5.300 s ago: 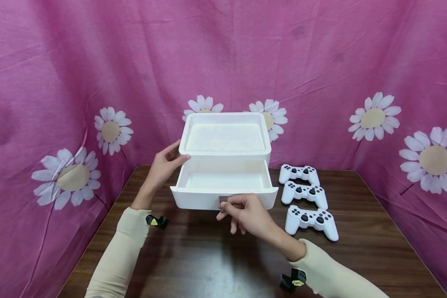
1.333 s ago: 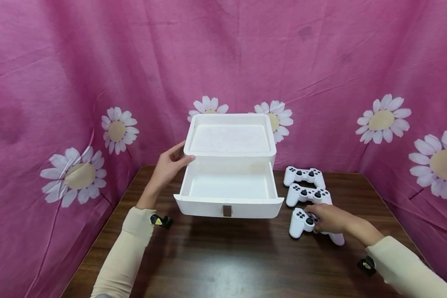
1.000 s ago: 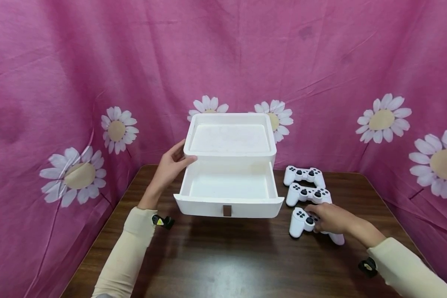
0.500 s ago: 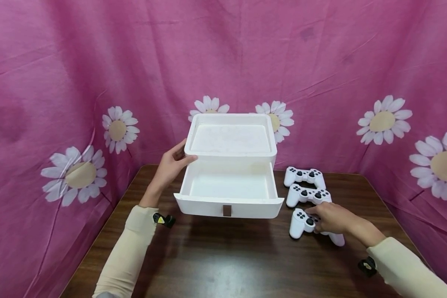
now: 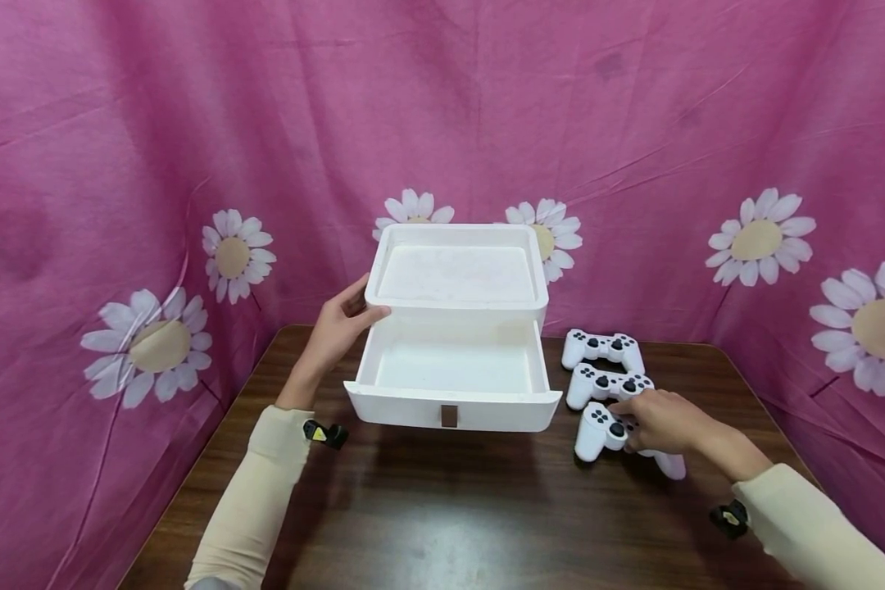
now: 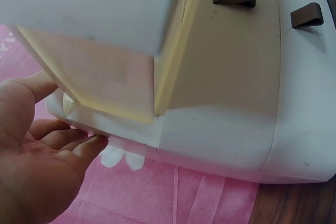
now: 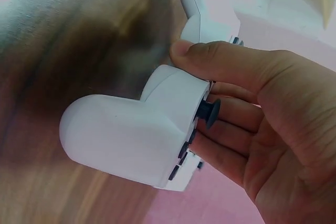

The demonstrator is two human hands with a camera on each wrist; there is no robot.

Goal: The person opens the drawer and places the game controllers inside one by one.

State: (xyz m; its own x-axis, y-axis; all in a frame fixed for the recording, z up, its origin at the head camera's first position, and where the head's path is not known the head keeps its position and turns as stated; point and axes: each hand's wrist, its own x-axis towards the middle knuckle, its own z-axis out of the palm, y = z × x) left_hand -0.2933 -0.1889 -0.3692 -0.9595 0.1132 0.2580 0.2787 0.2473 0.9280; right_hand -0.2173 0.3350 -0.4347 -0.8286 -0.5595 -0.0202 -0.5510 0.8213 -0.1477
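Observation:
My left hand (image 5: 334,329) holds the upper left corner of a white drawer cabinet (image 5: 457,274), with the thumb at the front edge and the fingers along the side. The cabinet's top drawer (image 5: 398,408) is pulled out and has nothing in it; a brown pull tab is on its front. To the right, my right hand (image 5: 667,422) pinches a white game controller (image 5: 592,438) by its middle, thumb on one face and fingers on the other. In the right wrist view, the controller (image 7: 121,132) tilts close over the wood. My hand covers part of its buttons.
Two more white controllers, a middle one (image 5: 581,392) and a back one (image 5: 575,351), lie behind the held one on the brown wooden table (image 5: 442,508). Below the pulled-out drawer, two lower drawer fronts (image 6: 226,66) carry brown tabs. A pink daisy curtain (image 5: 442,106) encloses the table.
Earlier my right hand was at the top drawer's tab; it has since moved right to the nearest controller. In the last half second that controller has risen slightly and tilted. My left hand has stayed put.

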